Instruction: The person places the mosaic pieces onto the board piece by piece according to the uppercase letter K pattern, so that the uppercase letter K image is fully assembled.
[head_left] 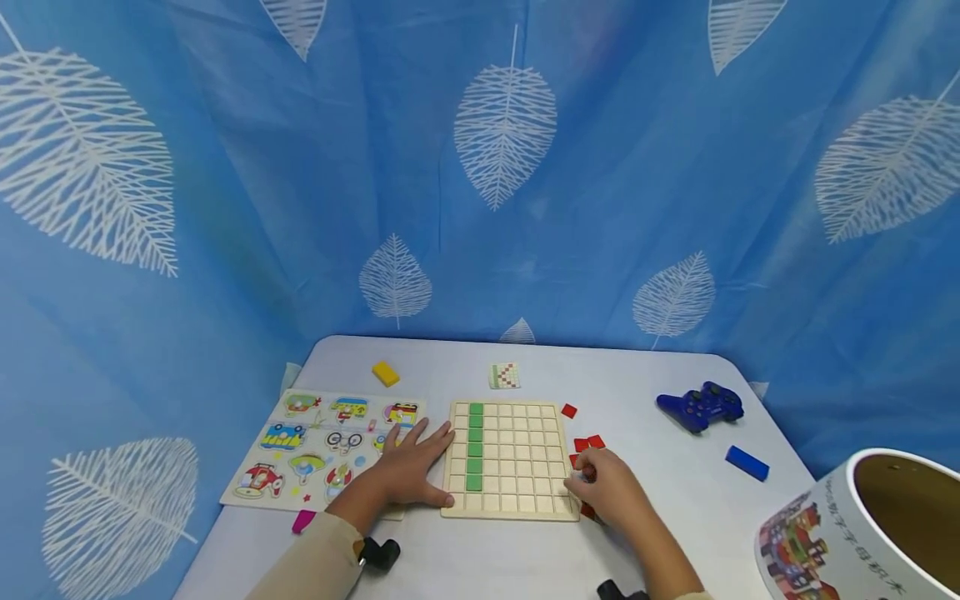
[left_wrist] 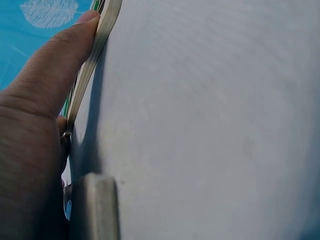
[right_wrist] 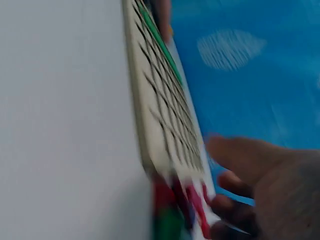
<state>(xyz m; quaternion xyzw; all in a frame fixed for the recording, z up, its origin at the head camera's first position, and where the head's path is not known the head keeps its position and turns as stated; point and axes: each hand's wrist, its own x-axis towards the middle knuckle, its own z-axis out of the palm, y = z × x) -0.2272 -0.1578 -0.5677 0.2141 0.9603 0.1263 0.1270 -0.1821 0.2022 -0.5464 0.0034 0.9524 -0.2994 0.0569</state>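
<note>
Head view: the grid board (head_left: 510, 460) is lain near the table's (head_left: 465, 558) front edge, steadied flat by the released left hand (head_left: 412, 471); red tiles (head_left: 588, 443) are pinched beside it by the right hand (head_left: 603, 487).

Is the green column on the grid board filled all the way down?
No: the green tiles stop short on the grid board, leaving the bottom cell bare.

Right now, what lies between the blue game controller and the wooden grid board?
In the head view, only bare white table and a few loose red tiles beside the wooden grid board separate it from the blue game controller.
</note>
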